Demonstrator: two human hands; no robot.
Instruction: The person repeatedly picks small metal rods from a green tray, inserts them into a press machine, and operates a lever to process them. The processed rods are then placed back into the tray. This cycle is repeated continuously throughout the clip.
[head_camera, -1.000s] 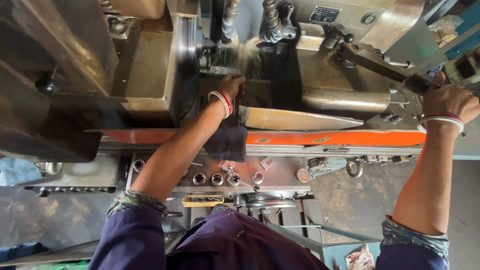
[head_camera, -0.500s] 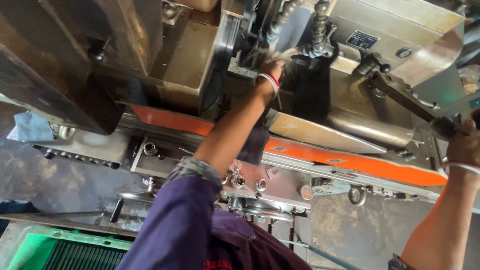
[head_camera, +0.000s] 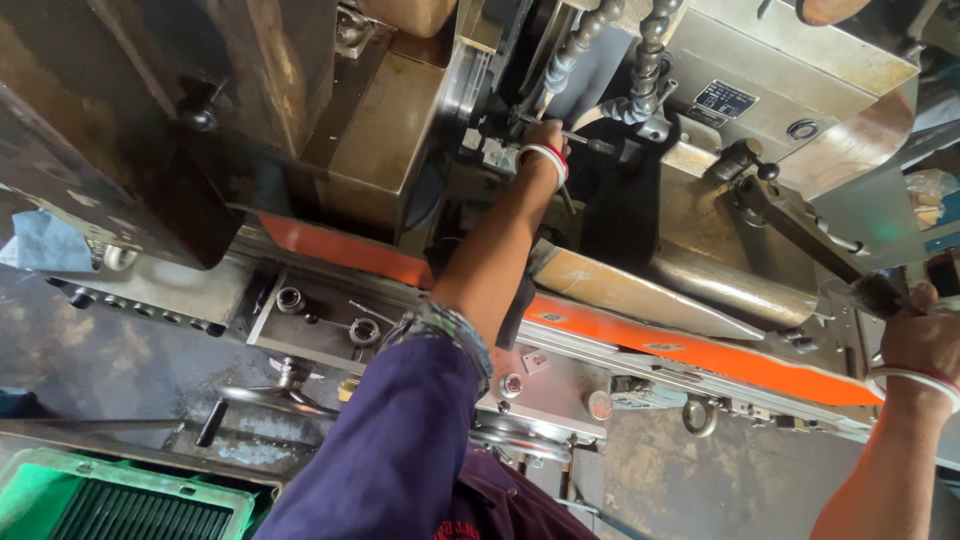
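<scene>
My left hand reaches deep into the work area of a large metal machine, its fingers hidden among the dark parts near the spindle and the segmented coolant hoses. A red and white bangle sits on that wrist. A dark cloth hangs under my left forearm. My right hand is closed around the knob end of a long dark lever at the machine's right side. It also wears a bangle.
An orange strip runs along the machine's front edge. Below it is a grey tray with metal rings, plus handwheels. A green plastic crate stands on the floor at lower left.
The view has swung left and tilted. My left hand stays inside the machine's work area, and my right hand stays on the lever, now lower at the frame's right edge.
</scene>
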